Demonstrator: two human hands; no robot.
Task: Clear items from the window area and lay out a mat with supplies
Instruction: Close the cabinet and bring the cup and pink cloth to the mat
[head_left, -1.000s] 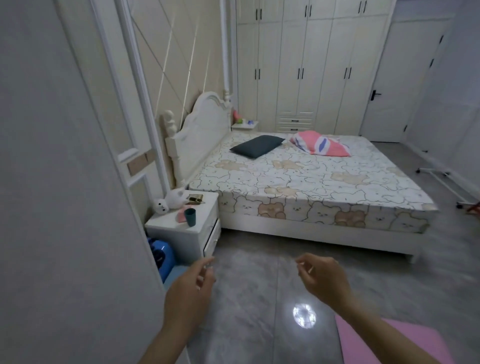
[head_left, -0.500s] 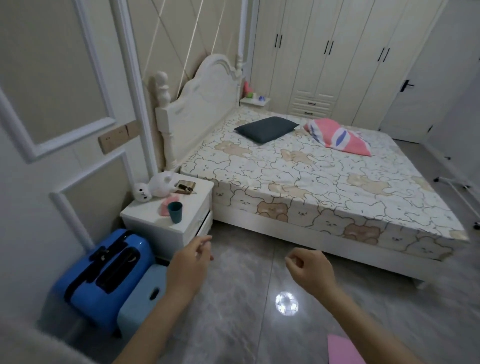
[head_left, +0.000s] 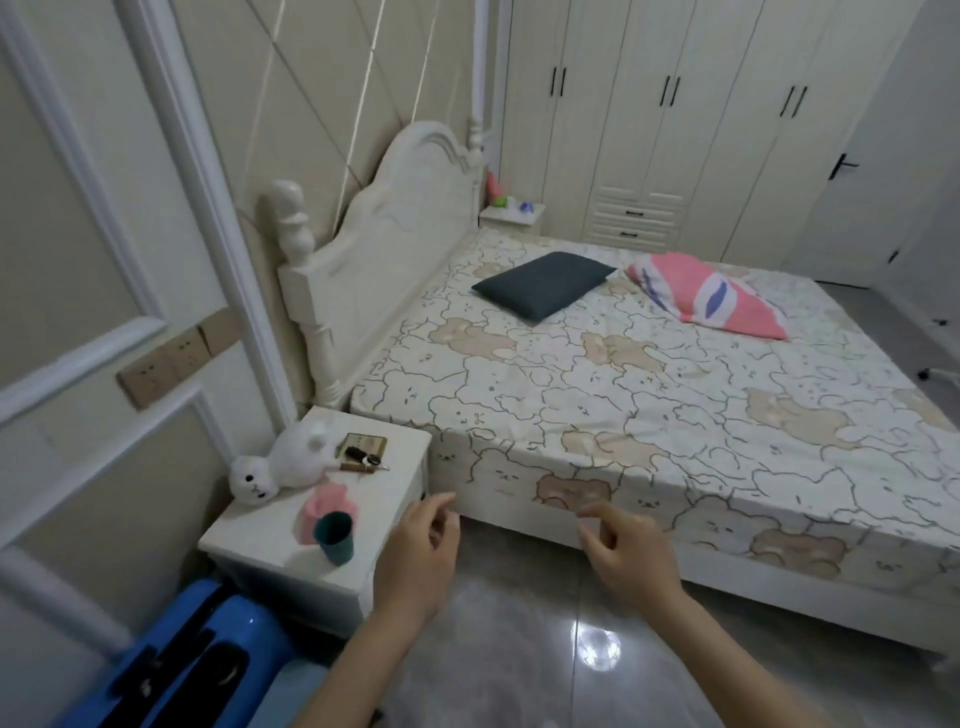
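Nightstand (head_left: 332, 519) nearer; bed (head_left: 675, 415) beyond.

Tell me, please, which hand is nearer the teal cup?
Left. The left hand hovers just right of the teal cup; the right hand hangs farther right, before the bed.

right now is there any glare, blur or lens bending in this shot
Head view: a round ceiling-light glare sits on the glossy floor; both the left hand and right hand show motion blur at the fingertips; wide-angle bending curves the wall moulding and wardrobe; the bed reads fairly sharp.
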